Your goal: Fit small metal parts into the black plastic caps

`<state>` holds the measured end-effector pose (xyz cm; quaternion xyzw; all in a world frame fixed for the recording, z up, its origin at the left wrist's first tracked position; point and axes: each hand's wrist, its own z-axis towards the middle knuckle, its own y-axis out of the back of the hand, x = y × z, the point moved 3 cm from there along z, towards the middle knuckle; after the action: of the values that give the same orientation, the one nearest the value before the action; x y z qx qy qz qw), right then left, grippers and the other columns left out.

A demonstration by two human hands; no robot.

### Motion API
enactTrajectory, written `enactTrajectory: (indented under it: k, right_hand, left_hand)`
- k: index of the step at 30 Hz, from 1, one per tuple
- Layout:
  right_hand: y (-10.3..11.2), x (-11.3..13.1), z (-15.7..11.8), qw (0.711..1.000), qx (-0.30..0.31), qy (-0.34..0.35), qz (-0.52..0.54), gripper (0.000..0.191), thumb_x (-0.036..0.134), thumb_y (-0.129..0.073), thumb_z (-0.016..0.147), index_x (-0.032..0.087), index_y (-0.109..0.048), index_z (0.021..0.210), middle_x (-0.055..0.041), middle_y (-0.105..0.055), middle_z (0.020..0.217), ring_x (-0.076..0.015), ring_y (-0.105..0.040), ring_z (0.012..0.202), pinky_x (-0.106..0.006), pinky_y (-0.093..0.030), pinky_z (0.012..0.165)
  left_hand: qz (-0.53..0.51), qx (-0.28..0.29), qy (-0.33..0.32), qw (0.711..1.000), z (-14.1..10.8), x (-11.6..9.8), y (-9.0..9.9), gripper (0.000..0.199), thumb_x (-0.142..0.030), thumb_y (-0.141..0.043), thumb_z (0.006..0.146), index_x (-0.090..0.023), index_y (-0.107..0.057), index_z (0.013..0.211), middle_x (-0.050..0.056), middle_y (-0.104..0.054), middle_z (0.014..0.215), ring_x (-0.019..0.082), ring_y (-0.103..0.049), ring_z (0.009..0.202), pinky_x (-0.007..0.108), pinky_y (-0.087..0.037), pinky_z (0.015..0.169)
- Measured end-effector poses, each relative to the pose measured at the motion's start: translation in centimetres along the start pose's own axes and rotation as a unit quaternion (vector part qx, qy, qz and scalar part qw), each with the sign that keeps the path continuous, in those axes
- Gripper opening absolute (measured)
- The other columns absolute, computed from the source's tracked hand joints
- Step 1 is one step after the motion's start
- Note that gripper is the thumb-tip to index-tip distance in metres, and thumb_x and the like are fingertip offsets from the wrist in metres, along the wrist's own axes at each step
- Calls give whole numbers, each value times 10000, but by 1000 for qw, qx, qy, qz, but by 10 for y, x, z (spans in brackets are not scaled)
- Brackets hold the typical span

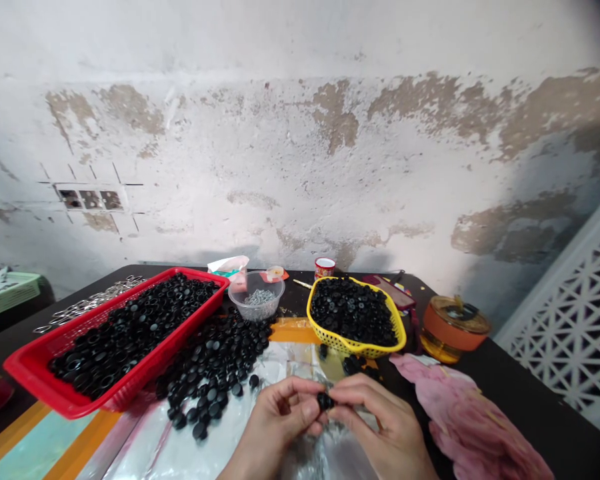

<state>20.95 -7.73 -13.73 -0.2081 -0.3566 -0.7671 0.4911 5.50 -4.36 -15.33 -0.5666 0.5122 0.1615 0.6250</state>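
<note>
Both hands are on it now: the left hand (275, 427) and the right hand (385, 427) meet low in the middle of the view, fingertips (305, 393) pinching a small round black plastic piece (325, 401) between them, right over a crinkled clear plastic sheet (220, 433). Just ahead, a loose heap of matching black round pieces (210, 367) spills across that sheet, close by the left hand. To the left, a long red plastic basket (40, 393) sits packed with black ring-shaped pieces (130, 333), heaped right up to the rim. Over on the right, a yellow perforated plastic basket (355, 350) is loaded with black button-like pieces (353, 313), and a few black strays (353, 365) lie just below it, near the right hand. Between those two baskets, a clear plastic bowl (257, 310) holds a small pile of silvery metal bits (259, 297). Behind the red basket, silver metal rings (90, 303) lie on the black bench (530, 380). Off to the right, a crumpled pink cloth (470, 420) lies beside the hands, and an orange-banded glass jar (453, 328) stands beyond it.
</note>
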Motion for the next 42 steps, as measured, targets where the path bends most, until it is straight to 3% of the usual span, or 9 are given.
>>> enactTrajectory:
  k: [8, 16, 28, 37, 42]
  right_hand:
    - [0, -3, -1, 1000, 14, -4, -5, 161, 87, -689, 811, 224, -696, 896, -1, -703, 819, -145, -675, 752, -193, -522, 685]
    - [-3, -6, 0, 1000, 15, -13, -7, 154, 90, -678, 816, 230, -692, 878, 15, -694, 818, -129, -669, 743, -166, -520, 673]
    - [-4, -7, 0, 1000, 2, 9, -26, 105, 116, -688, 815, 211, -696, 857, 8, -691, 798, -124, -674, 714, -151, -529, 649]
    - [-2, -8, -2, 996, 30, 64, -49, 241, 78, -640, 842, 233, -722, 1007, -19, -685, 865, -137, -682, 777, -175, -545, 690]
    - [-2, -8, -3, 998, 6, 40, -43, 220, 96, -633, 850, 243, -714, 993, -19, -693, 889, -145, -686, 799, -178, -551, 706]
  left_hand:
    - [-49, 0, 55, 997, 7, 15, 8, 330, -296, -860, 635, -105, -752, 882, 59, -707, 704, 65, -623, 589, 136, -487, 598]
    - [-84, 5, 68, 994, 7, 17, 7, 283, -261, -852, 652, -97, -752, 860, 45, -694, 685, 51, -619, 570, 127, -499, 601]
    - [-115, 23, 50, 992, 10, 19, 9, 273, -234, -841, 672, -66, -748, 866, 76, -718, 733, 64, -640, 594, 136, -509, 621]
    - [-95, -7, 46, 994, 8, 14, 6, 319, -223, -874, 617, -83, -749, 874, 54, -706, 678, 70, -640, 583, 135, -507, 592]
    - [-89, -14, 35, 995, 6, 11, 5, 326, -233, -877, 610, -85, -746, 870, 46, -692, 663, 63, -626, 574, 130, -496, 583]
